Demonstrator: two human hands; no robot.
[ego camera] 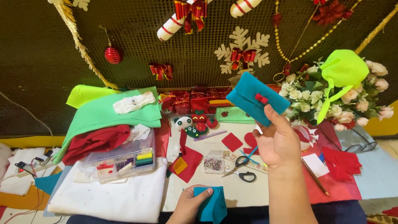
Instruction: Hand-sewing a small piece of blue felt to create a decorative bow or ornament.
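Two teal felt bits, one per hand
Right hand [278, 143] pinches folded felt [256, 97] up high, red clip [261, 98] above its thumb; left hand [188, 204] grips scrap [212, 206] low; looks like checking; scissors [242, 168] lie between.

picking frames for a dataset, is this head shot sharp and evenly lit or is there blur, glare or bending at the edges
Head view: mostly sharp and brightly lit on the table; the right hand and its teal felt piece are crisp, the left hand slightly soft at the bottom edge; the dark backdrop falls off dimmer; slight wide-angle bowing at the sides; small glints on the red bauble, no heavy glare.
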